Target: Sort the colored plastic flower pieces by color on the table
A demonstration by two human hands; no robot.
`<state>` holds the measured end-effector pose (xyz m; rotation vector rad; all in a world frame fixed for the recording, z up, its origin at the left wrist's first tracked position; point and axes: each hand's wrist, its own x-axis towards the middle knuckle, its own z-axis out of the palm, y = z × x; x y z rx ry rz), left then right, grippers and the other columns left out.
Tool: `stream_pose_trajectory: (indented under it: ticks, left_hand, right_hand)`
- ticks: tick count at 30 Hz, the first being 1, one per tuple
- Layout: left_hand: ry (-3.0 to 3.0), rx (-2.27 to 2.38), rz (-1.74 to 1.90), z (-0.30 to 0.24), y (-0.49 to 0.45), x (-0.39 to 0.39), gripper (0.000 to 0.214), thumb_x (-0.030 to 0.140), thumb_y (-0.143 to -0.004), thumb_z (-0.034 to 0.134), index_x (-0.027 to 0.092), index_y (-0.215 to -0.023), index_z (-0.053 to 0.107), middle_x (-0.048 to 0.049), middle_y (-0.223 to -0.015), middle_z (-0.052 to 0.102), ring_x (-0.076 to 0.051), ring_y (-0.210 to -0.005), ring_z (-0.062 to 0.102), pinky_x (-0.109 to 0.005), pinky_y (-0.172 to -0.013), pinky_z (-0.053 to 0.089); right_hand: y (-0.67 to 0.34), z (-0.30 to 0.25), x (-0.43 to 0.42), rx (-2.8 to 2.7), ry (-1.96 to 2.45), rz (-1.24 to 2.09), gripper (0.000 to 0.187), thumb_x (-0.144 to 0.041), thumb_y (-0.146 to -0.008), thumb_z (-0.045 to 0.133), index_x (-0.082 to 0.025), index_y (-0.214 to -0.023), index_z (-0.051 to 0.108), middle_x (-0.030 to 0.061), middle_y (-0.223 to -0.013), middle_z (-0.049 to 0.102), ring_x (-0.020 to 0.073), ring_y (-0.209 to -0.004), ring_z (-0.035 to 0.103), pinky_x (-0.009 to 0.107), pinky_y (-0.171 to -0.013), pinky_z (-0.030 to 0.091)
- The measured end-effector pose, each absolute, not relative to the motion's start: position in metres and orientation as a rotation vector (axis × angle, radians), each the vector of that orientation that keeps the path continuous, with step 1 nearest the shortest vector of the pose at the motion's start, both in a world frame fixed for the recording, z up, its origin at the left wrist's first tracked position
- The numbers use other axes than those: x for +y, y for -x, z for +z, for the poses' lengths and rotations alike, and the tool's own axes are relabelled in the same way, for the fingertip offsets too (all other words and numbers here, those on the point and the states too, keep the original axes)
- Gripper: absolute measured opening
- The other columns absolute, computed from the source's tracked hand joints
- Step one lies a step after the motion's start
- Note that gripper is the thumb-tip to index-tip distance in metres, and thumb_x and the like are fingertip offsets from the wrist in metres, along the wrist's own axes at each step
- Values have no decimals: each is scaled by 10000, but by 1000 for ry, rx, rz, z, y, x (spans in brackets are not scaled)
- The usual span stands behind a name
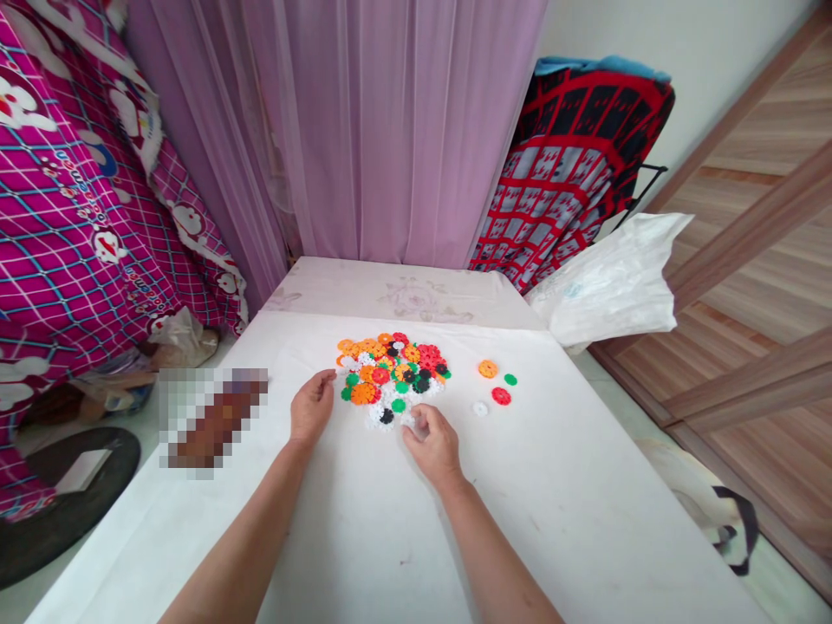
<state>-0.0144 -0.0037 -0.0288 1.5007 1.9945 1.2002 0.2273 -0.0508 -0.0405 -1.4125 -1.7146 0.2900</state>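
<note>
A pile of small flower-shaped plastic discs in orange, red, white, green and black lies on the white table. My right hand is at the pile's near edge, with thumb and fingers closed about a white flower-shaped disc. At the left side of the pile, my left hand has its fingers curled together; whatever is between the fingertips is too small to make out. Apart from the pile, to the right, lie an orange disc, a green disc, a red disc and a white disc.
The table has a white cover, with a flowered strip at its far end. A blurred-out brown patch is on its left side. A white plastic bag stands by the far right corner. Purple curtains hang behind.
</note>
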Motion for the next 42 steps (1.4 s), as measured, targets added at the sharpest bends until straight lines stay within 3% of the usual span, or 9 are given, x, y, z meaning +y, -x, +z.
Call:
stream_pose_trajectory:
  ticks: [4, 10, 17, 42]
  left_hand:
    - [-1481, 1999, 1190, -26, 14, -4, 308, 286, -820, 448, 251, -1038, 662, -8, -1037, 735, -178, -933, 674, -313, -892, 505]
    - [-1469, 1988, 1198, -25, 14, -4, 309, 289, -810, 451, 250, -1033, 662, -12, -1036, 737, -181, -935, 679, -316, -886, 514]
    - [-1471, 1995, 1192, -25, 15, -3, 300, 298, -816, 447, 250, -1022, 660, -14, -1031, 739, -184, -949, 678, -332, -918, 500]
    - [-1470, 1984, 1198, -22, 14, -5, 301, 293, -810, 461, 250, -1033, 659, -12, -1035, 740, -179, -940, 678, -314, -895, 512]
  right_hand:
    - [-255, -42, -48, -1507, 1491, 265, 236, -345, -735, 588, -228, -939, 569, -3, -828, 657, 137, -674, 574, 270, -676, 456]
    - [-314, -44, -37, -1177, 1648, 218, 435, -445, -695, 624, -213, -1052, 531, 26, -930, 673, 147, -695, 572, 294, -679, 441]
    - [-334, -42, -35, -1153, 1738, 230, 527, -471, -679, 619, -205, -1126, 535, 28, -910, 677, 164, -700, 566, 341, -718, 446]
    - [-333, -46, -31, -1165, 1789, 245, 536, -459, -692, 594, -184, -1151, 563, 51, -935, 690, 169, -693, 567, 357, -728, 463]
